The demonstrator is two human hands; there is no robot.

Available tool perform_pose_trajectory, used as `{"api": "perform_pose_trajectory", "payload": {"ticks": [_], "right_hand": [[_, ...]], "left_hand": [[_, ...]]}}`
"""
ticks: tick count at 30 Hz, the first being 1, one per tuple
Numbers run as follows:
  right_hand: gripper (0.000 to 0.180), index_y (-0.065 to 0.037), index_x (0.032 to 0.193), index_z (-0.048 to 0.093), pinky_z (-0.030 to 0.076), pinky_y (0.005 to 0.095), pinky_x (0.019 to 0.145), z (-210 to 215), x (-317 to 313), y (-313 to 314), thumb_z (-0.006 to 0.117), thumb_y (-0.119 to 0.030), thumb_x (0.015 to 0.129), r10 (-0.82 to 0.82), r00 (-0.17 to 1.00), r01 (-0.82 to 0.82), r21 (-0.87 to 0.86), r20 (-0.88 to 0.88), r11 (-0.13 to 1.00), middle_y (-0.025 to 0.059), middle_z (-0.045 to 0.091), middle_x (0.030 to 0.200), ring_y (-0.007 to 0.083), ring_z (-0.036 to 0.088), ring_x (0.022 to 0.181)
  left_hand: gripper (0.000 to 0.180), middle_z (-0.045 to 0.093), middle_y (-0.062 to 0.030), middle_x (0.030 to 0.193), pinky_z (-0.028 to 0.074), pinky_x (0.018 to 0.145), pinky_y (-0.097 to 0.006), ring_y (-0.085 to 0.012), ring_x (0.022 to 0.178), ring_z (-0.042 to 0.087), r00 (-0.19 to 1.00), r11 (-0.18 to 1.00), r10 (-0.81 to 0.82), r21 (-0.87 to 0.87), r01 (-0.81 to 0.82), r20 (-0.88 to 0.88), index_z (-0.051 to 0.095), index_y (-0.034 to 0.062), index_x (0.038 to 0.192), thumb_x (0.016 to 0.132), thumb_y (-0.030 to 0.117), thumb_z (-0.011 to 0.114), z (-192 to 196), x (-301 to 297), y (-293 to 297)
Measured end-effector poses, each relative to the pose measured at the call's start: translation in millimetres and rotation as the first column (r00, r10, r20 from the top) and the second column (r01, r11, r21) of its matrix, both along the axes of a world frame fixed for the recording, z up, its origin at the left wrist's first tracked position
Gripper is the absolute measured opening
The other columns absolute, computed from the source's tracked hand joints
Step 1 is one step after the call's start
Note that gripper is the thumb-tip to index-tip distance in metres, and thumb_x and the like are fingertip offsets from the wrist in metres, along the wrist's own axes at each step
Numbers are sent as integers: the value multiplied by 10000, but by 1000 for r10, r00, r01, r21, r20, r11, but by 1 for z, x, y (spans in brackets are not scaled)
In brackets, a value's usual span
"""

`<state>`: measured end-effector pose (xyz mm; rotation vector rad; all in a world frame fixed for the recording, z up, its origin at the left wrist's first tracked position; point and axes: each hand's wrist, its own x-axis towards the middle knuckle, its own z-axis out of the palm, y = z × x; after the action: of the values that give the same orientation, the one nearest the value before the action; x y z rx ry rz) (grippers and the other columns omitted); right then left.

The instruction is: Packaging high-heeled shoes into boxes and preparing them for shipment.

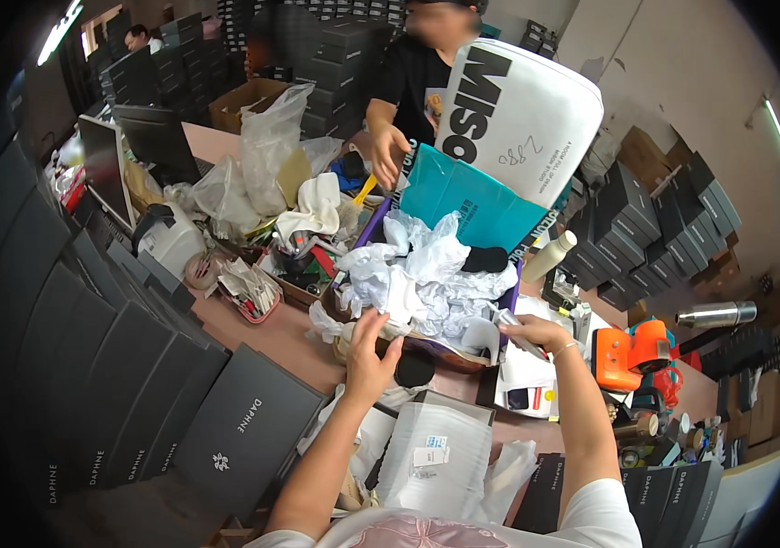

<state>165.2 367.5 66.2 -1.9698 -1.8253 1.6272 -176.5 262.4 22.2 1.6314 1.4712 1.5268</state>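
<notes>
A purple-edged box (452, 354) in front of me is heaped with crumpled white tissue paper (426, 265). At its near left corner, my left hand (372, 367) is open, thumb and fingers apart, its fingertips beside the paper. My right hand (538, 334) is closed around a slim silver-grey object (520, 342) at the box's near right corner; its kind I cannot make out. A dark item (486, 260) lies on the paper at the back right. Below my hands is a shoe box bundle under translucent wrap (436, 438), with a white label.
Across the table a person's hand (388, 157) is by a teal bag (454, 201) and a large white bag (527, 119). Stacked black shoe boxes (244, 425) crowd the left. An orange tape dispenser (632, 354), a cream bottle (549, 256) and a steel flask (717, 314) stand right.
</notes>
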Motion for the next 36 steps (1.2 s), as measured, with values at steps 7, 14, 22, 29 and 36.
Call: {"api": "perform_pose_trajectory", "payload": {"ticks": [7, 14, 22, 29, 36], "right_hand": [[871, 26, 1413, 331, 457, 360, 899, 54, -138, 78, 659, -525, 825, -85, 902, 219, 279, -424, 935, 224, 522, 1272, 307, 521, 1141], [226, 3, 880, 703, 531, 380, 708, 22, -125, 104, 615, -190, 801, 400, 758, -616, 365, 516, 698, 156, 702, 936, 329, 680, 821], [352, -156, 1164, 673, 120, 645, 1076, -107, -34, 21, 454, -263, 909, 115, 339, -744, 191, 934, 640, 105, 577, 1286, 341, 399, 1313], [374, -196, 1164, 668, 10, 636, 1100, -115, -65, 49, 391, -333, 953, 433, -54, -753, -322, 900, 574, -11, 630, 1200, 302, 407, 1271], [404, -143, 1227, 631, -19, 661, 1081, -146, -55, 30, 388, -307, 948, 311, 167, -688, -115, 936, 716, 45, 585, 1289, 330, 378, 1319]], "left_hand": [[422, 485, -207, 1288, 504, 845, -381, -331, 1111, 542, 980, 966, -152, -188, 175, 131, 556, 9, 1211, 836, 159, 679, -15, 21, -41], [404, 512, -192, 1255, 483, 885, -377, -330, 1119, 543, 964, 919, -233, -298, 260, 125, 561, 13, 1198, 829, 126, 680, -21, 10, -80], [348, 566, -174, 1177, 472, 903, -373, -348, 1070, 574, 878, 825, -475, -317, 467, 59, 584, 14, 1146, 834, 142, 671, -21, 32, -130], [352, 567, -181, 1177, 471, 901, -376, -352, 1071, 576, 860, 797, -509, -397, 455, -37, 591, 10, 1142, 823, 128, 683, -21, 19, -141], [359, 567, -185, 1183, 469, 901, -381, -351, 1068, 577, 863, 780, -500, -466, 418, -63, 589, 8, 1144, 821, 130, 686, -17, 8, -171]]}}
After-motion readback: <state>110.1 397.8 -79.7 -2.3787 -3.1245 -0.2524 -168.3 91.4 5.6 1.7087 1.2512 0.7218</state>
